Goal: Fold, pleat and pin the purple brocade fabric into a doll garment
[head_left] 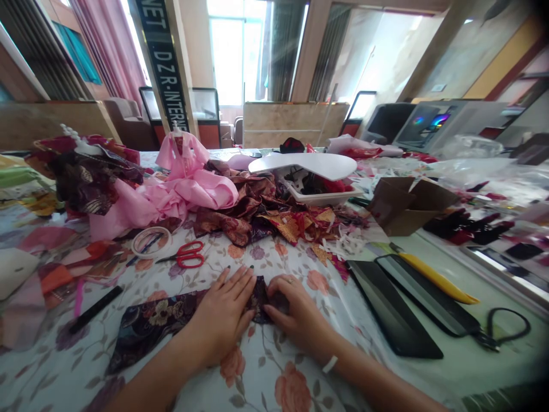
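A dark floral brocade fabric strip [150, 323] lies on the flower-patterned tablecloth [257, 380], its left end slanting toward me. My left hand [225, 312] rests flat across it, fingers stretched out and pressing it down. At the strip's right end, my right hand [295, 312] is curled with thumb and fingers closed around the edge of the cloth. Part of the strip is hidden beneath both hands. Just beyond the left hand are red-handled scissors [190, 255], and a roll of white tape [151, 242] sits beside them.
Pink satin [201, 191] and brown-red brocade scraps [244, 212] are heaped at the back. A white tray [321, 197] and a brown cardboard box [407, 206] stand behind. To the right lie a black flat case [390, 309] and a yellow-handled tool [437, 277]; a black strip [96, 309] is left.
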Tool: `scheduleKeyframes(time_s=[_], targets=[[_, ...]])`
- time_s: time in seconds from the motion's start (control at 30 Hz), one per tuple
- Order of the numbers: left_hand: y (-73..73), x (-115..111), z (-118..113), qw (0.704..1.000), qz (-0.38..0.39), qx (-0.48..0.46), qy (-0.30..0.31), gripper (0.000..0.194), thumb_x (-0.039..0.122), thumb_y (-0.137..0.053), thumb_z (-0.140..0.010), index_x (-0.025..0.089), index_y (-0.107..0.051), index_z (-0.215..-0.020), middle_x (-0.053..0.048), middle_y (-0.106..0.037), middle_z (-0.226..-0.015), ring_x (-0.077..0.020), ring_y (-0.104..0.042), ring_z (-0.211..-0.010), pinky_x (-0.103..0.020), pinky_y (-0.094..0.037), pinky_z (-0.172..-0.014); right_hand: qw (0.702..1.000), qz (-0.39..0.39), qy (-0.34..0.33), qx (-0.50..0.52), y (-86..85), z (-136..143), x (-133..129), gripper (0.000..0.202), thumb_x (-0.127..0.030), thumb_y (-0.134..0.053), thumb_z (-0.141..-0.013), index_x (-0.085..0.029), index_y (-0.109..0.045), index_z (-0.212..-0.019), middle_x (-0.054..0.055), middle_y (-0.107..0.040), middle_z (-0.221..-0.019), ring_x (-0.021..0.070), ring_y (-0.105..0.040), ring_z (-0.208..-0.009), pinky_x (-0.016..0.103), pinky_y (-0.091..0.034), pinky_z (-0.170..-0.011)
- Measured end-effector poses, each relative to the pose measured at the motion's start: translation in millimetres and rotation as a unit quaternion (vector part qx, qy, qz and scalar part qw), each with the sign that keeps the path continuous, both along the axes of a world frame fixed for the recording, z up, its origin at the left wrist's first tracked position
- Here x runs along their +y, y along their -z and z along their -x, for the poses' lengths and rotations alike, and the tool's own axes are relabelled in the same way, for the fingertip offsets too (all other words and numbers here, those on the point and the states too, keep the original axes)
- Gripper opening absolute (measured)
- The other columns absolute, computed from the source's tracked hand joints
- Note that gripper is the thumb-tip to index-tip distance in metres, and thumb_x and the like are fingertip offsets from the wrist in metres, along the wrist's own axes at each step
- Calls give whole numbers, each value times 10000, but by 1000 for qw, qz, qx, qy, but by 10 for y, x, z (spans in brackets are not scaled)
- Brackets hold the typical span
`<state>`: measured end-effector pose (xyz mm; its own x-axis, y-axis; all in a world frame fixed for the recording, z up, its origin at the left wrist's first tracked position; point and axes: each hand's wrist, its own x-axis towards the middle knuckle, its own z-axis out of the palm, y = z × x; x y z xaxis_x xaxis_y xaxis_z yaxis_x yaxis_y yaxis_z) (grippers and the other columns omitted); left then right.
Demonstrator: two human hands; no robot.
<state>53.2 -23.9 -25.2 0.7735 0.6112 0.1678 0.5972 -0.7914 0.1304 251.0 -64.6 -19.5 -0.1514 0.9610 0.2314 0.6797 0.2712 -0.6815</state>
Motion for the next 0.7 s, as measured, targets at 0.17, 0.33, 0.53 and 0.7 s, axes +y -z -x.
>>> scheduleKeyframes(time_s=[0.17,0.33,0.53,0.7], targets=[[-34,8,-19,997,57,-9,60,464,208,-316,-957,186,-344,-1420,-32,-362,-1479,-157,-256,-1392,-373,-275,-1137,1000,-5,2,21,-26,-117,-53,200,-178,-546,-809,-186,-554,-1009,72,-629,-961,212,-584,-896,370,-480,-803],[-56,8,-4,994,90,-6,63,469,213,-337,-953,225,-342,-1422,-36,-334,-1492,-181,-264,-1390,-417,-283,-1131,997,-55,-15,-45,-56,-172,-12,248,-199,-472,-863,-178,-600,-1075,115,-630,-1119,236,-576,-1052,415,-475,-903],[-81,-12,19,993,87,6,75,500,345,-364,-962,367,-230,-1444,-14,-214,-1540,-226,-190,-1411,-462,-241,-1135,973,-9,-142,-181,-67,-143,106,572,-275,-554,-863,-188,-391,-1405,102,-418,-1443,273,-338,-1346,508,-295,-1092],[-110,-34,15,990,123,4,66,479,425,-350,-958,397,-263,-1428,3,-173,-1550,-249,-156,-1418,-470,-172,-1152,963,12,-171,-210,-26,-226,146,665,-441,-540,-877,-275,-265,-1459,42,-328,-1495,259,-257,-1389,510,-222,-1127]])
